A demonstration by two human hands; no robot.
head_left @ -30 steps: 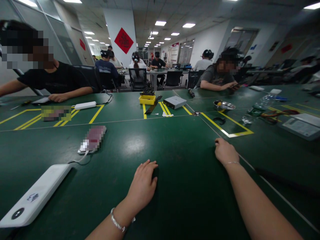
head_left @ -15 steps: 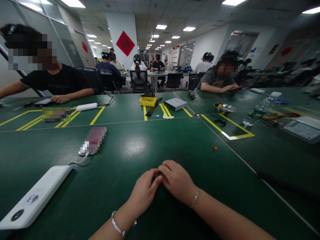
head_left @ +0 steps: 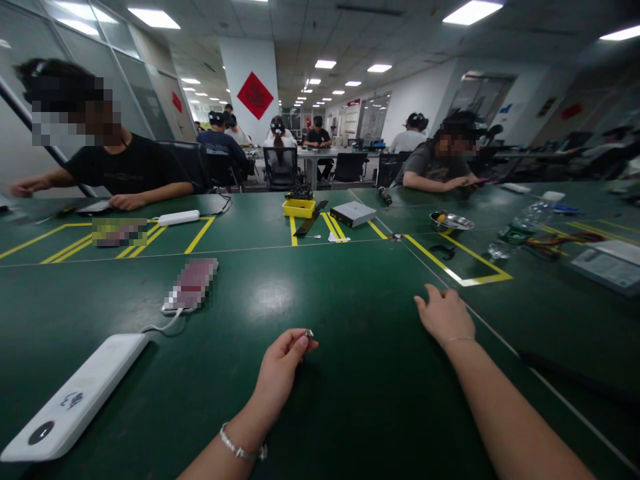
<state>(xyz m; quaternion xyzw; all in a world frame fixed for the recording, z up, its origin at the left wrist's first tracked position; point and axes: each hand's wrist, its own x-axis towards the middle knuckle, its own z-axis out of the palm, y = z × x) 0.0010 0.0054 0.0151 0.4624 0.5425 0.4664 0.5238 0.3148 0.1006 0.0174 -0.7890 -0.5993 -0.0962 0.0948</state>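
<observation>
My left hand (head_left: 283, 360) is closed in a pinch above the green table (head_left: 350, 413). Between thumb and fingertips shows a small shiny metal piece (head_left: 309, 334) with a bit of red beside it; its kind is too small to make out. Over to the right, my right hand (head_left: 447, 317) reaches low over the table, palm down, with the thumb apart from the curved fingers. Nothing shows in its grip. The small orange-red piece that lay at this spot is out of sight, apparently covered by the hand.
A white power bank (head_left: 83, 393) is cabled to a phone (head_left: 193, 285) at the left. Farther back are a yellow tray (head_left: 299, 209), a grey box (head_left: 353, 213), a metal bowl (head_left: 457, 222) and a plastic bottle (head_left: 530, 217). Two people sit across the table.
My hands, together before, have separated. The right hand has moved right and forward to the orange-red piece, hiding it. The left hand has stayed about in place, its small metal piece now showing.
</observation>
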